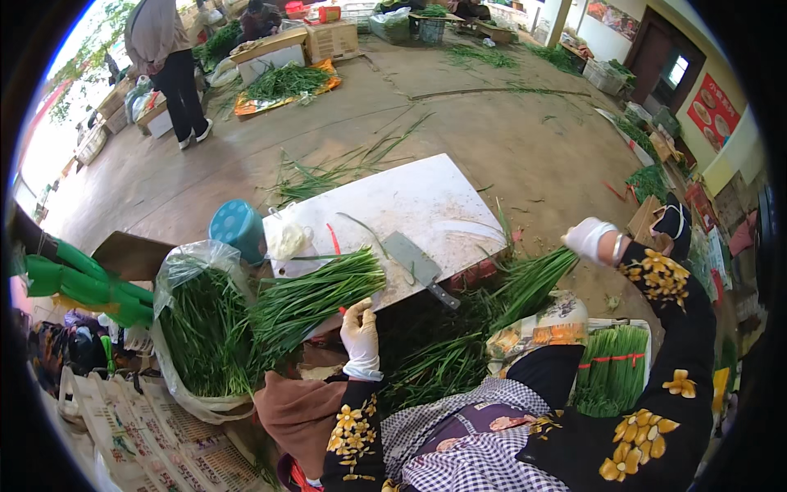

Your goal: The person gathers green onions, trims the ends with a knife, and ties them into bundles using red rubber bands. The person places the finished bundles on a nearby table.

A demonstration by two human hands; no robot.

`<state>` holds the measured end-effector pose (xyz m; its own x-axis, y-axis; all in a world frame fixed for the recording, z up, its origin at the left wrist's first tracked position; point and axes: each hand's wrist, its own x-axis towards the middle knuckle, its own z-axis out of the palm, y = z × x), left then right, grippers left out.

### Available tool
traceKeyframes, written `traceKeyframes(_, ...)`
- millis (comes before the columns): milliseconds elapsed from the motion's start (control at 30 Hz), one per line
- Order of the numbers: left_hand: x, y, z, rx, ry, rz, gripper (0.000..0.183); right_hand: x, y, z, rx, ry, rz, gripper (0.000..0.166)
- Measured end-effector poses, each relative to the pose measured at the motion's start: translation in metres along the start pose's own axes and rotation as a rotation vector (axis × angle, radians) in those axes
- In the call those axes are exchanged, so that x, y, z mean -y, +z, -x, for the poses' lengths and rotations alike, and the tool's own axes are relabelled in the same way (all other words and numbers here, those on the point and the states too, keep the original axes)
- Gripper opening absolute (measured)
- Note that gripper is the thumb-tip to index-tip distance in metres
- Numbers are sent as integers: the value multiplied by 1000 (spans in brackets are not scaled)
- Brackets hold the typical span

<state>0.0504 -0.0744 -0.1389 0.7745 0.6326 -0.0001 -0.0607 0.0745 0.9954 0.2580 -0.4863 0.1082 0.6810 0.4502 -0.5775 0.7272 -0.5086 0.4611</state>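
Observation:
My left hand, in a white glove, is at the right end of a bunch of green leafy stalks, fingers bent; whether it grips them is unclear. The bunch lies across the near left edge of a white board. My right hand, also gloved, grips the end of another bunch of stalks hanging down to the left. A cleaver rests on the board, its black handle over the near edge. A red tie lies nearby. More loose stalks lie in shadow between my arms.
A clear plastic bag of greens stands at the left, with a blue tub behind it. Red-tied bundles sit in a tray at the right. Stalks litter the floor beyond the board. A person stands at the upper left.

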Motion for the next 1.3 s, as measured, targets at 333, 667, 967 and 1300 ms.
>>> traceKeyframes(333,13,19,21,285,23,-93,21,-44,-37,45,-179,176,111,11)
traceKeyframes(667,16,52,59,405,-111,-20,24,-10,-200,32,-809,-134,-261,45)
traceKeyframes(967,28,23,43,238,-167,-3,25,223,-259,-168,-970,-424,-902,23)
traceKeyframes(1300,22,9,29,153,-192,76,31,343,-137,-300,-994,-321,-301,21)
